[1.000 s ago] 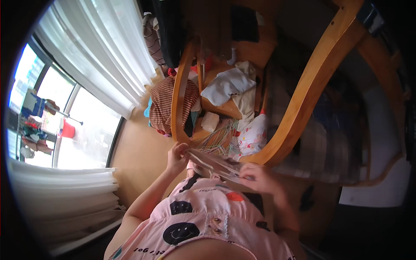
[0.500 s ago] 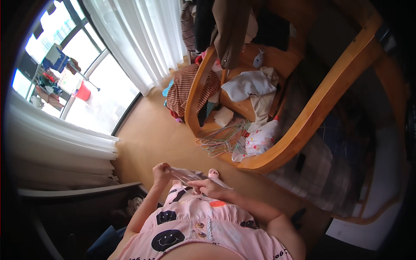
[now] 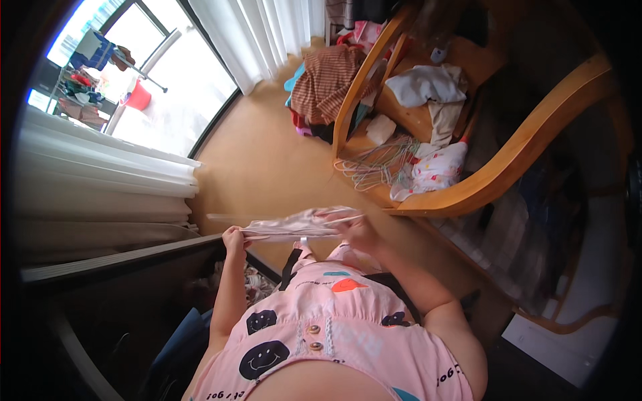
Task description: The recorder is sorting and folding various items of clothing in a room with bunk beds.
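Observation:
A pale pink cloth garment (image 3: 294, 226) is stretched sideways between my hands, over my lap; its exact kind cannot be made out. My left hand (image 3: 235, 240) is closed round one end of it. At the other end my right hand (image 3: 358, 232) grips the fabric, somewhat smeared by motion. A small white tag (image 3: 304, 242) hangs from the garment's lower edge. Something black, like a strap (image 3: 289, 269), lies by my legs below it.
Ahead to the right stands a wooden-framed chair (image 3: 508, 184) bearing wire hangers (image 3: 378, 167), a white cloth (image 3: 421, 85) and a patterned white cloth (image 3: 438, 168). A striped brown garment (image 3: 328, 83) tops a clothes heap. At left are a dark bin-like container (image 3: 120, 287) and white curtains (image 3: 107, 180).
My hands have moved apart and forward, pulling the garment from a bunched shape into a wide stretch. The head view has shifted, so the chair appears farther up and right.

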Tool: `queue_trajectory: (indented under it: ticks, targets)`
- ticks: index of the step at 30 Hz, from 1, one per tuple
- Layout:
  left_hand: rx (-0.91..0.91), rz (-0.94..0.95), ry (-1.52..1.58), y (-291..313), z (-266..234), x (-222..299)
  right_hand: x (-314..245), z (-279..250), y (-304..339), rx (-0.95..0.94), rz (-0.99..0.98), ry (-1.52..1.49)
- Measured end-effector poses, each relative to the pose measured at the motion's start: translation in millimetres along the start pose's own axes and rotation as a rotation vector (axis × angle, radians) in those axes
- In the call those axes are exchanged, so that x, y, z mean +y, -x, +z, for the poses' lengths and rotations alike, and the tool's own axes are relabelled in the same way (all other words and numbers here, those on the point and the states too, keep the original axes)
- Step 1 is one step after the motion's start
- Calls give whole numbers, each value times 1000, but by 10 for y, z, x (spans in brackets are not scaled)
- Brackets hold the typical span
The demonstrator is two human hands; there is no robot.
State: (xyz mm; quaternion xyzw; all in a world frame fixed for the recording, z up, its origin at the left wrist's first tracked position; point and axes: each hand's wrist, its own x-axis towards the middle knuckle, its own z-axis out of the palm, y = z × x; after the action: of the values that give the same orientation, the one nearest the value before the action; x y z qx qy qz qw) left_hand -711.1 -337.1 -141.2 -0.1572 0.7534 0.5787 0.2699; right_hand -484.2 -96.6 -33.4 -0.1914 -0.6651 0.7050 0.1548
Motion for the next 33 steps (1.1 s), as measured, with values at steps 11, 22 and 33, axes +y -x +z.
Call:
queue_trajectory:
  ticks: [11,22,33]
  targets:
    - [-113,-113,-90,121,-216,275,419,-1507,-194,1136,66,-523]
    - [-9,-11,-46,330,138,857,2418,-2546,-1181,1228,281,-31]
    - [-161,-27,-70,639,1138,1255,2994,-2939,-1655,1282,803,-82]
